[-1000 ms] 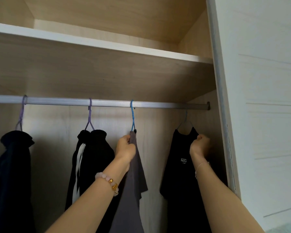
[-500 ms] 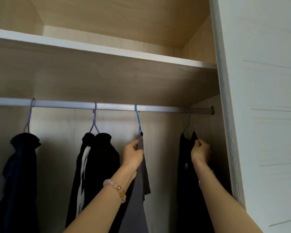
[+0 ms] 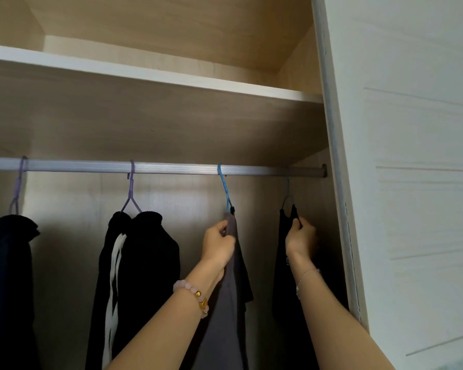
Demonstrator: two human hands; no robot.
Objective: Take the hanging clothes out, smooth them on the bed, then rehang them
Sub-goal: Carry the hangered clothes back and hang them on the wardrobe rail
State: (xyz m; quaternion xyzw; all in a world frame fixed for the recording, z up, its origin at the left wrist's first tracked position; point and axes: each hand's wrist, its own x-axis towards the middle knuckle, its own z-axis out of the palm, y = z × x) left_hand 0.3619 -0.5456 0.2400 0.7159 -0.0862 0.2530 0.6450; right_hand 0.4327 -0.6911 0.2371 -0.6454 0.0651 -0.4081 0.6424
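Several garments hang from a silver rail [image 3: 171,168] inside a wooden wardrobe. My left hand [image 3: 217,244] pinches the top of a grey garment [image 3: 225,316] that hangs on a blue hanger [image 3: 225,188]. My right hand [image 3: 301,240] grips the shoulder of a black shirt [image 3: 286,289] at the far right, on a thin hanger [image 3: 287,192] hooked on the rail. The black shirt is turned edge-on, so its front is hidden.
A black jacket with a white stripe [image 3: 134,276] hangs on a purple hanger [image 3: 131,190] left of centre. Another dark garment [image 3: 8,276] hangs at the far left. A shelf [image 3: 155,76] spans above the rail. The white wardrobe door [image 3: 412,182] stands close on the right.
The black shirt has swung from facing me to edge-on in my right hand. The view has tilted and shifted slightly; both hands keep their holds.
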